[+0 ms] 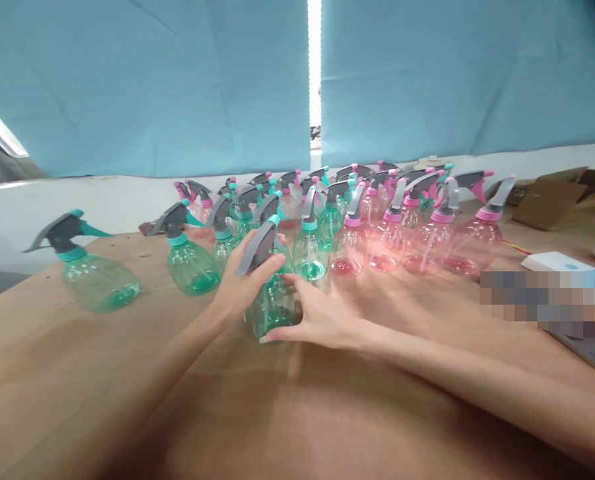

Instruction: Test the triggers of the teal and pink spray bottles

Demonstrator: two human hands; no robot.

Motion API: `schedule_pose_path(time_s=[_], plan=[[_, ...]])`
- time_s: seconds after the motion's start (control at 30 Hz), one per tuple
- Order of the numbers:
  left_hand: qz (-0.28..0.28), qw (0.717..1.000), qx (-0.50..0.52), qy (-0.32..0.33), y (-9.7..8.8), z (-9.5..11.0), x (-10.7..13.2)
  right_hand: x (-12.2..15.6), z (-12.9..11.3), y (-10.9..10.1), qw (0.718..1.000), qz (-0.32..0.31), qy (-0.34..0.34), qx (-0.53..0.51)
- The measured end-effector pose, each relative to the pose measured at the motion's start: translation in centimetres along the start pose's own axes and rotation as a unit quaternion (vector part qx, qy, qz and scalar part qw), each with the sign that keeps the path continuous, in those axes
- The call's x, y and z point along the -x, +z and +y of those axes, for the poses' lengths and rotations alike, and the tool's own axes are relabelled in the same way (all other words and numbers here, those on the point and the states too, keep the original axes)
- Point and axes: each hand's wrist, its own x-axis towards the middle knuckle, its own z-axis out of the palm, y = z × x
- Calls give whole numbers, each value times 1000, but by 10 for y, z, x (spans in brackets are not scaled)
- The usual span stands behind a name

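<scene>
A green see-through spray bottle (272, 310) with a grey and teal spray head stands at the table's middle, between both hands. My left hand (244, 277) is wrapped round its neck, just below the spray head. Round the bottle's lower body curls my right hand (320, 313), thumb near the base and fingers behind it. Another green spray bottle (310, 250) stands just behind, beside a pink spray bottle (348, 247). To the left are two more green ones, a near spray bottle (100, 280) and a farther spray bottle (190, 263).
Several more green and pink spray bottles crowd the back of the brown table (202, 413). On the right lie an open cardboard box (560, 200), a small white box (552, 261) and a device with a blurred screen (552, 300). Blue sheeting (152, 87) hangs behind.
</scene>
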Motion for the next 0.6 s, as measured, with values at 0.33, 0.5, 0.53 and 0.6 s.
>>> schedule_pose_path(time_s=[0.33,0.5,0.53,0.6], plan=[[-36,998,60,-8,21,11,12,24,39,-33,994,-54,-63,78],[-47,998,42,-18,20,14,15,39,66,-50,983,-57,-60,162],[-53,998,34,-14,19,14,15,40,69,-51,982,-57,-56,173],[-58,998,8,1,17,13,16,42,70,-50,979,-57,-49,191]])
